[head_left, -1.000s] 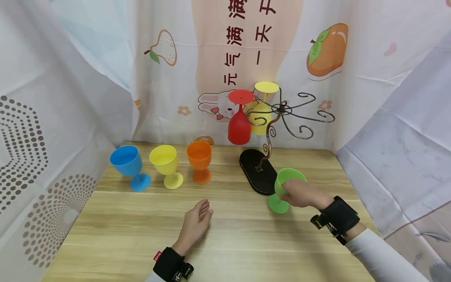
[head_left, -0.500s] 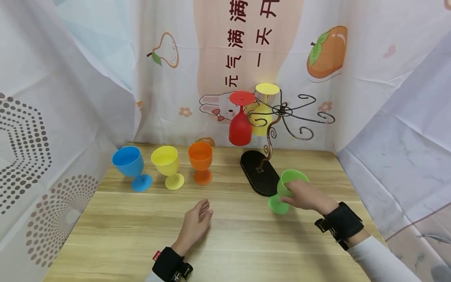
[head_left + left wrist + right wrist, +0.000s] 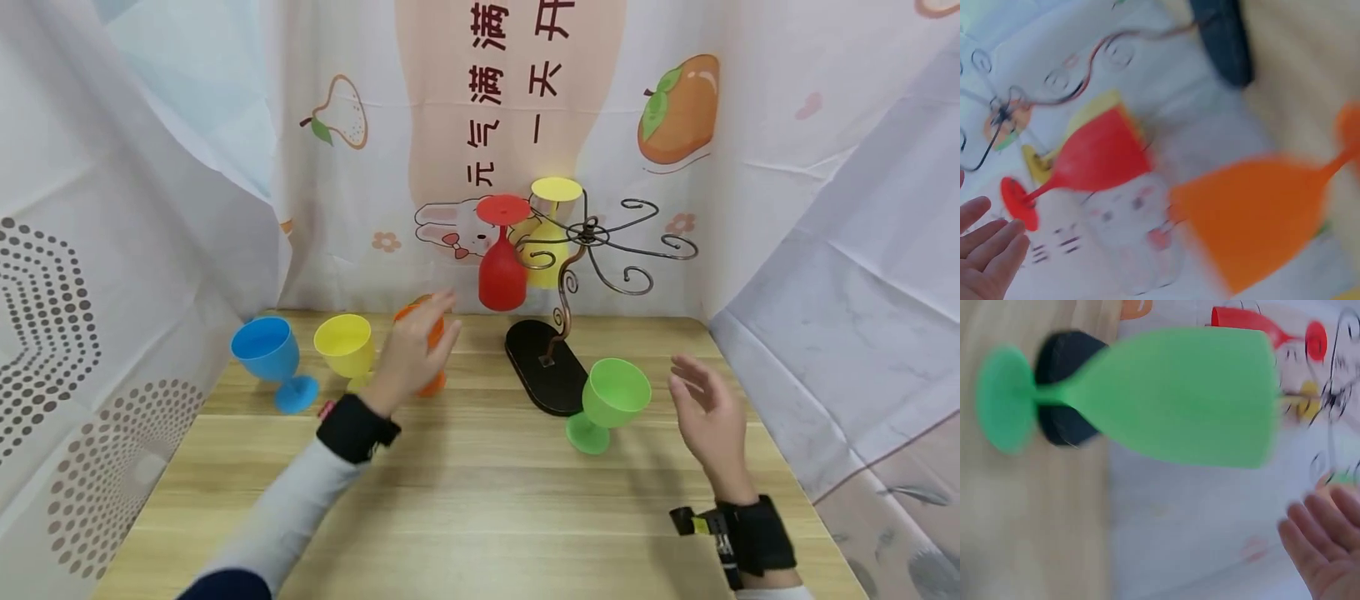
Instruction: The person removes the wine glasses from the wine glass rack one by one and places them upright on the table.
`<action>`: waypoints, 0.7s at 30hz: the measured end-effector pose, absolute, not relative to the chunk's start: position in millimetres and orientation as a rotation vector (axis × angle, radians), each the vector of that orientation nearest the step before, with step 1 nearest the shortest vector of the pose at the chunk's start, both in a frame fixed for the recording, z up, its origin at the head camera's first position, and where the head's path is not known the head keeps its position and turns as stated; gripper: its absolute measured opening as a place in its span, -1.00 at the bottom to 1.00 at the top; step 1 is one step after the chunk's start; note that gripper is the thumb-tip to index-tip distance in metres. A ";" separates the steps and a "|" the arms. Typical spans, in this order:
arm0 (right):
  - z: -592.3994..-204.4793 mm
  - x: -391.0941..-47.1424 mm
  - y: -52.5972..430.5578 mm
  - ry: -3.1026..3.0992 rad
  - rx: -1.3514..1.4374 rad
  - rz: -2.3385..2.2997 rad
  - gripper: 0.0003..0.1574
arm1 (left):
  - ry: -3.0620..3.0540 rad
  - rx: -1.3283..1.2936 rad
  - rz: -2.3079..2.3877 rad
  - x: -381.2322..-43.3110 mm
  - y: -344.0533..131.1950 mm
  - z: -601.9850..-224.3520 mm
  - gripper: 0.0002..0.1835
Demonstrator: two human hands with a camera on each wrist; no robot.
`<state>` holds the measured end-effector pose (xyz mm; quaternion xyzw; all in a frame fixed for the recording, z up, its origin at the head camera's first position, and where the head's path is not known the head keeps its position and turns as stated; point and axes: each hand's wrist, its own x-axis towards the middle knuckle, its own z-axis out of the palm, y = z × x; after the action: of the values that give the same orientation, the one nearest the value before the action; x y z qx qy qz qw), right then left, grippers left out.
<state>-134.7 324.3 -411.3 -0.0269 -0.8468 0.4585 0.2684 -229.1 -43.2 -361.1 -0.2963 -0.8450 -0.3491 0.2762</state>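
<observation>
An orange goblet (image 3: 433, 385) stands upright at the back, partly hidden in the head view behind my left hand (image 3: 414, 350). That hand's fingers are extended, with nothing in them, and the left wrist view shows the orange goblet (image 3: 1260, 212) apart from the fingers (image 3: 997, 250). A green goblet (image 3: 615, 396) stands upright by the front end of the rack's black base (image 3: 543, 375). To its right my right hand (image 3: 712, 417) is raised with relaxed fingers, holding nothing. Red (image 3: 502, 271) and yellow (image 3: 557, 190) goblets hang upside down from the metal rack (image 3: 588, 233).
A blue goblet (image 3: 266, 350) and a yellow goblet (image 3: 345, 346) stand upright at the back left of the wooden table (image 3: 495, 517). The rack's bare curled arms spread to the right above the table. Printed curtains (image 3: 360, 208) enclose the back and sides.
My right hand has let go of the green goblet and drawn back to the right. My left hand has risen from the table and reached forward to the orange goblet.
</observation>
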 end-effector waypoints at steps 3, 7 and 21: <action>-440.9 -121.0 324.0 -2.254 -0.382 1.423 -0.45 | -2.261 -0.867 -0.821 -259.4 -34.2 -326.1 -0.55; -479.2 -103.0 316.4 -2.338 -0.596 1.604 -0.30 | -2.363 -0.953 -0.634 -297.4 -17.0 -291.8 -0.45; -503.1 -83.5 296.1 -2.349 -0.647 1.738 -0.28 | -2.543 -1.145 -0.053 -350.2 15.7 -266.4 -0.47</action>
<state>-83.5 296.1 -503.1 -0.2156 -0.7826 0.5792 0.0743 -350.2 15.7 -266.4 -0.4041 -0.8975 -0.0188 0.1753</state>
